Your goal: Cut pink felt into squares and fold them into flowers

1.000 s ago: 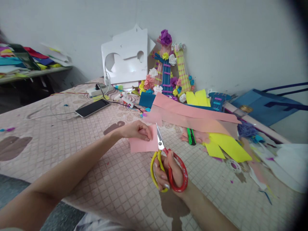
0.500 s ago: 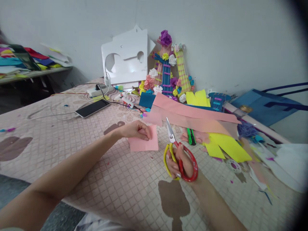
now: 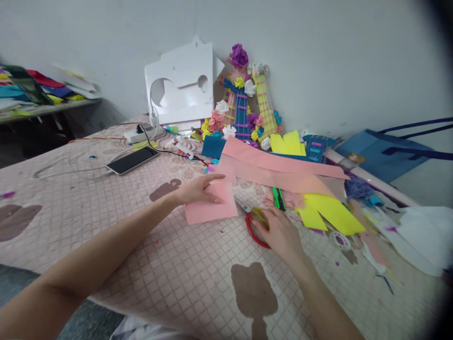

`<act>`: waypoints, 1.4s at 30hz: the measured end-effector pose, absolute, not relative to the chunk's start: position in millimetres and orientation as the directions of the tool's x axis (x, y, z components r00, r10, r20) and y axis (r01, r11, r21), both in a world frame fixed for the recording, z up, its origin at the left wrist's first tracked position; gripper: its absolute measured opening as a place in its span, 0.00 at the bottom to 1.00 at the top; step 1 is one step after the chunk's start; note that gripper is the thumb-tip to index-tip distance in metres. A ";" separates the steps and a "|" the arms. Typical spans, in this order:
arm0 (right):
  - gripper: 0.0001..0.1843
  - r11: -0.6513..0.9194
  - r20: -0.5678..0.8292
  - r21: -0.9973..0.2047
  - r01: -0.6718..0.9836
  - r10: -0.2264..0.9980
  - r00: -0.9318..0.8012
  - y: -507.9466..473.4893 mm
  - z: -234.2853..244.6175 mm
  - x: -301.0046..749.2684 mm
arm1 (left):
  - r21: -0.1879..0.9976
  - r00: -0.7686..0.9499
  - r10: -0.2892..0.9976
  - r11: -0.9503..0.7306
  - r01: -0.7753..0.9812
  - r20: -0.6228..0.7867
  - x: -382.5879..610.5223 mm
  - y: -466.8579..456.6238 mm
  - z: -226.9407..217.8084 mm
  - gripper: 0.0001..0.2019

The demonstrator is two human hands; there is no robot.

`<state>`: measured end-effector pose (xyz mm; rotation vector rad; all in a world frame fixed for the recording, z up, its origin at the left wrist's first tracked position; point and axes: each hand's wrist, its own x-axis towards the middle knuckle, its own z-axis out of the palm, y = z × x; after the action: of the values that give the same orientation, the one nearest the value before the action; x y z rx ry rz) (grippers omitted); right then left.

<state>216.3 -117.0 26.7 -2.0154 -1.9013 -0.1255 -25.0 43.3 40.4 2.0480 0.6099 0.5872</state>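
My left hand [image 3: 200, 190] rests on a pink paper square [image 3: 212, 208], thumb and fingers stretched apart across it. The square lies on the patterned tablecloth. Just to its right, my right hand [image 3: 283, 231] has its fingers on the handles of a pair of scissors [image 3: 257, 230], back of the hand upward. One scissor handle is red and the other yellow; the yellow one is smeared by motion. The blades point left toward the square and sit low over the cloth. A green utility knife [image 3: 279, 199] lies just beyond my right hand.
Long pink paper strips [image 3: 276, 160] lie beyond my hands, with yellow paper pieces [image 3: 329, 215] to the right. A phone [image 3: 132, 160], a power strip [image 3: 139, 135] and cables are at the left. Paper-flower guitar crafts [image 3: 241, 111] and white boards [image 3: 180, 89] lean against the wall.
My right hand has turned over, bringing the scissors from upright down low, blades now pointing left. My left hand's fingers have spread on the pink square.
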 end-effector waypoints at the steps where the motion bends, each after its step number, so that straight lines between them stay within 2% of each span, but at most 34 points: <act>1: 0.12 0.025 0.340 -0.316 0.948 0.936 0.089 -116.6 28.2 213.4 | 0.853 0.776 0.606 -0.487 0.188 0.175 -22.4 39.8 39.7 0.38; 3: 0.13 0.107 0.318 -0.588 0.801 0.942 0.107 -115.6 30.7 204.6 | 0.858 0.797 0.579 -0.484 0.169 0.170 -16.3 30.8 37.9 0.37; 4: 0.14 0.111 0.257 -0.715 0.690 0.960 0.112 -115.2 31.2 199.3 | 0.867 0.808 0.567 -0.472 0.161 0.159 -13.1 25.9 36.9 0.37; 6: 0.13 0.078 0.139 -0.867 0.493 0.986 0.089 -114.5 30.2 189.7 | 0.887 0.829 0.544 -0.438 0.149 0.129 -7.5 17.2 34.4 0.37; 9: 0.15 0.027 0.049 -0.937 0.348 0.997 0.056 -112.7 26.4 185.5 | 0.901 0.849 0.521 -0.404 0.156 0.086 -3.7 11.7 30.0 0.36; 13: 0.16 0.006 0.044 -0.958 0.285 0.991 0.128 -107.0 24.0 204.6 | 0.888 0.835 0.550 -0.387 0.247 0.008 -6.9 19.4 24.3 0.31; 18: 0.20 -0.023 0.087 -0.939 0.344 0.950 0.301 -94.3 27.0 257.4 | 0.887 0.820 0.564 -0.321 0.330 -0.101 -11.1 28.3 22.6 0.25; 20: 0.21 -0.088 0.121 -0.875 0.476 0.913 0.390 -89.2 30.4 285.7 | 0.891 0.822 0.558 -0.310 0.332 -0.112 -11.2 28.4 23.7 0.24; 27: 0.14 -0.305 0.173 -0.721 0.622 0.790 0.588 -80.8 50.8 372.4 | 0.911 0.764 0.610 -0.160 0.379 -0.211 -11.9 30.2 20.3 0.18; 30: 0.10 -0.376 0.329 -0.615 0.693 0.676 0.659 -82.6 54.3 374.1 | 0.925 0.731 0.641 -0.088 0.371 -0.232 -12.0 30.4 18.9 0.18; 32: 0.09 -0.356 0.486 -0.503 0.788 0.637 0.598 -85.9 54.6 357.8 | 0.944 0.737 0.627 -0.007 0.329 -0.252 -11.4 28.6 20.5 0.19; 33: 0.10 -0.292 0.518 -0.479 0.828 0.668 0.534 -87.9 54.5 345.4 | 0.952 0.743 0.614 0.046 0.304 -0.267 -10.9 27.2 21.6 0.19; 34: 0.11 -0.207 0.502 -0.485 0.850 0.730 0.464 -90.1 54.2 331.0 | 0.955 0.745 0.604 0.104 0.277 -0.282 -10.3 25.9 22.7 0.19; 35: 0.11 -0.114 0.430 -0.501 0.858 0.827 0.361 -92.3 53.6 315.7 | 0.954 0.744 0.598 0.160 0.252 -0.297 -9.7 24.9 23.5 0.20; 36: 0.11 -0.036 0.316 -0.516 0.856 0.921 0.229 -94.4 52.7 300.5 | 0.951 0.735 0.604 0.207 0.228 -0.307 -9.2 24.4 23.8 0.21; 38: 0.10 0.037 0.110 -0.473 0.880 0.994 0.018 -97.7 49.2 273.6 | 0.954 0.691 0.657 0.228 0.196 -0.300 -8.8 26.1 22.8 0.22; 40: 0.13 0.046 0.019 -0.381 0.924 0.999 -0.043 -99.9 44.2 255.6 | 0.970 0.622 0.748 0.130 0.204 -0.231 -9.6 31.7 20.5 0.23; 42: 0.16 0.037 -0.012 -0.314 0.949 0.999 -0.043 -101.2 39.3 247.0 | 0.967 0.561 0.817 -0.015 0.256 -0.136 -12.4 40.1 18.4 0.24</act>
<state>247.0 -101.2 39.3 -2.0148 -2.0984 0.3507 -12.4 40.1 18.4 1.5678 0.9374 0.5692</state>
